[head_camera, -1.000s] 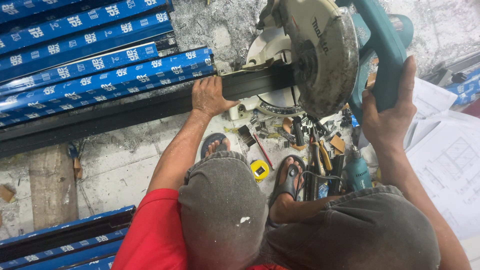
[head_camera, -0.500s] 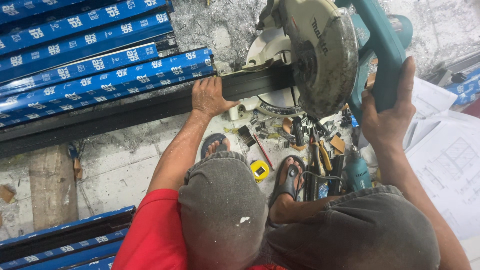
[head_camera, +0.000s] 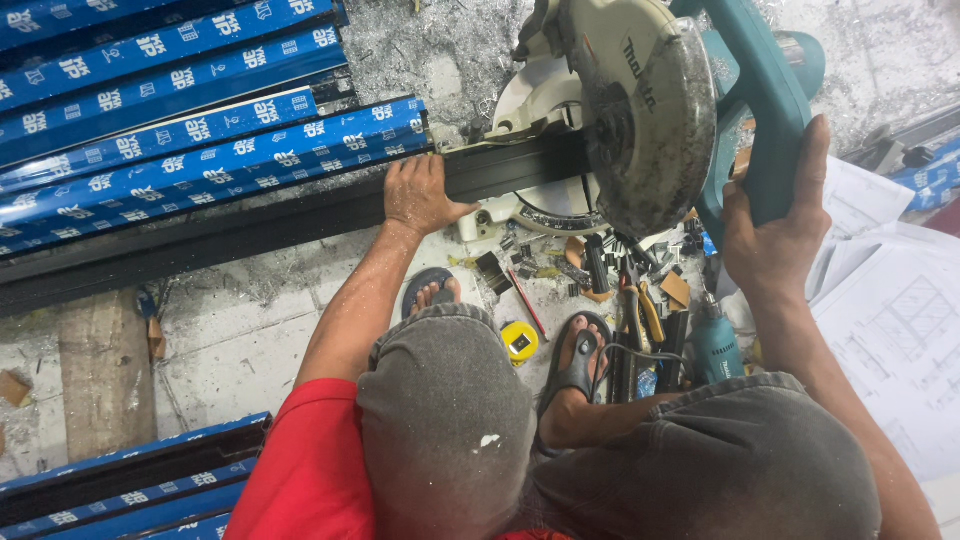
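My left hand (head_camera: 418, 192) lies flat on a long black metal profile (head_camera: 250, 225), pressing it down just left of the mitre saw's base (head_camera: 535, 205). My right hand (head_camera: 778, 225) is wrapped around the teal handle (head_camera: 760, 110) of the mitre saw, whose round grey blade guard (head_camera: 645, 115) hangs over the profile. I squat on the floor, knees in grey shorts, feet in sandals (head_camera: 578, 362).
Blue-wrapped profiles (head_camera: 200, 150) lie stacked at the upper left, more at the lower left (head_camera: 120, 490). A yellow tape measure (head_camera: 520, 342), pliers (head_camera: 640, 320), a teal drill (head_camera: 715, 345) and small offcuts sit by my feet. Paper drawings (head_camera: 900, 330) lie at the right.
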